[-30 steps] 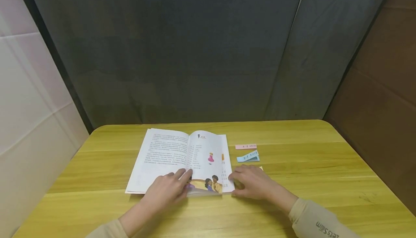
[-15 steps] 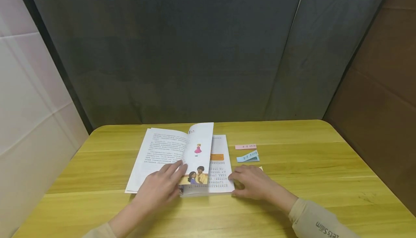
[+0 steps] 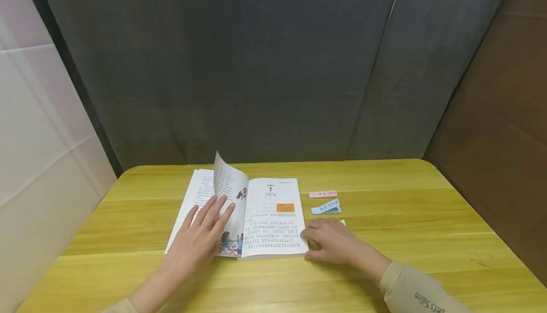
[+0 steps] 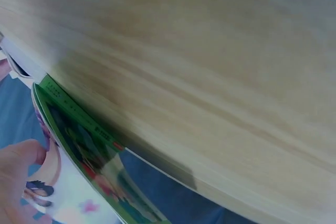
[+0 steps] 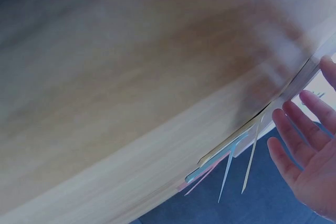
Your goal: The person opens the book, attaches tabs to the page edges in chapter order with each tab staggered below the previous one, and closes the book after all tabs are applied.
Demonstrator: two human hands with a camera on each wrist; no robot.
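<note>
An open picture book [image 3: 270,222] lies flat on a yellow wooden table [image 3: 406,227]. One page [image 3: 229,184] stands curved above its left half. My left hand [image 3: 200,237] lies on that page's lower part with its fingers straight and spread. My right hand [image 3: 331,242] rests relaxed on the table, its fingertips touching the book's lower right edge. The left wrist view is blurred and shows the book's green cover edge [image 4: 79,135] and a fingertip [image 4: 18,163]. In the right wrist view my right hand's fingers [image 5: 307,150] lie loosely extended near thin paper strips [image 5: 220,163].
Right of the book lie a pink paper strip [image 3: 323,194] and a blue one [image 3: 326,206]. A pale yellow strip [image 3: 343,221] peeks out behind my right hand. A dark cloth backdrop hangs behind the table, with a white panel on the left and brown board on the right.
My left hand has swept the illustrated page from the right half over to the left, uncovering a page with an orange box. My right hand has stayed in place.
</note>
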